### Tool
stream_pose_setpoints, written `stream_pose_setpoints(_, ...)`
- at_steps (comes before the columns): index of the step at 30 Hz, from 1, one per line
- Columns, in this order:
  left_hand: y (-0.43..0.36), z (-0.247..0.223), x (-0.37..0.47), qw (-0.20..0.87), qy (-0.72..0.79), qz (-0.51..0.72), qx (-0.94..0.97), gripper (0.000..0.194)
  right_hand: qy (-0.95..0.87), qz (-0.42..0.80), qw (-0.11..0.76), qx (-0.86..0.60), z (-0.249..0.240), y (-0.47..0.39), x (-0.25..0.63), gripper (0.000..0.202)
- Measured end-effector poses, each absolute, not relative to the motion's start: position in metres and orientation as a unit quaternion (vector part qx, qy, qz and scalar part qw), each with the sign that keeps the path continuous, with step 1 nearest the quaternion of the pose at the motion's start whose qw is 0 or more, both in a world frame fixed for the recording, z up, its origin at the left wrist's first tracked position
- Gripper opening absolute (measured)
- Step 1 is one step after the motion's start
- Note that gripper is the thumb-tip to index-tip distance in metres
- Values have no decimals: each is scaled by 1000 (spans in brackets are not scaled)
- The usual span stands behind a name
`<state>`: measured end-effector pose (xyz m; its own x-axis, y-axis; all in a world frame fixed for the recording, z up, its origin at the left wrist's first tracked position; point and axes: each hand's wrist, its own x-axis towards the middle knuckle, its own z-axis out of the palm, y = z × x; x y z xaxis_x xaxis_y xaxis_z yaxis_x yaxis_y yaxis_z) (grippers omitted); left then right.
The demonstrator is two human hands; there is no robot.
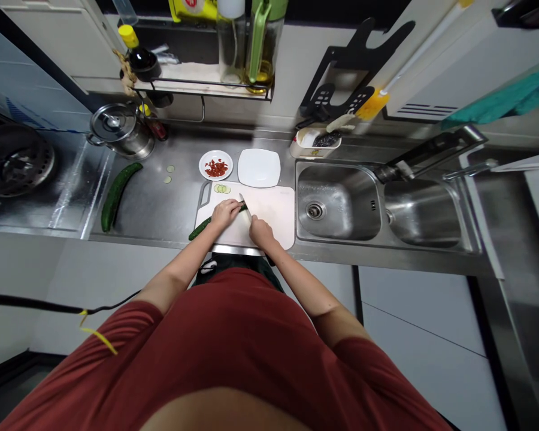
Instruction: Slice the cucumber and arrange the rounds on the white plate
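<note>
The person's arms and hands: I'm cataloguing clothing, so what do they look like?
The left sleeve and right sleeve are short, plain and dark rusty red. The left hand and right hand wear no gloves, and no watch shows at either wrist.

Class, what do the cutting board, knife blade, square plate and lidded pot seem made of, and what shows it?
Cutting board: probably plastic, matte; evenly pale, no visible grain.
Knife blade: likely metal, though too small to be sure; thin and pale.
Square plate: perhaps glazed ceramic, possibly plastic; white and smooth-looking.
Lidded pot: body apparently polished steel; silvery, with bright reflections.
</note>
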<state>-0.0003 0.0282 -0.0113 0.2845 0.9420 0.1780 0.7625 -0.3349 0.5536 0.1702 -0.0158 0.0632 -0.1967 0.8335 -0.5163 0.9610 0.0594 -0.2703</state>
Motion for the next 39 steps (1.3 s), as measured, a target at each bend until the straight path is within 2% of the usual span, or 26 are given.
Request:
stream_pose_setpoints(14,29,-10,-1,186,544,241,782,26,721,-278,78,630,61,8,155,31)
stream_pose_setpoints(24,29,-10,-1,194,546,247,777,26,720,-274,107,628,59,-18,171,30)
stream_pose_setpoints(39,29,-10,-1,197,550,231,778,26,724,-265,91,630,50,2,158,29)
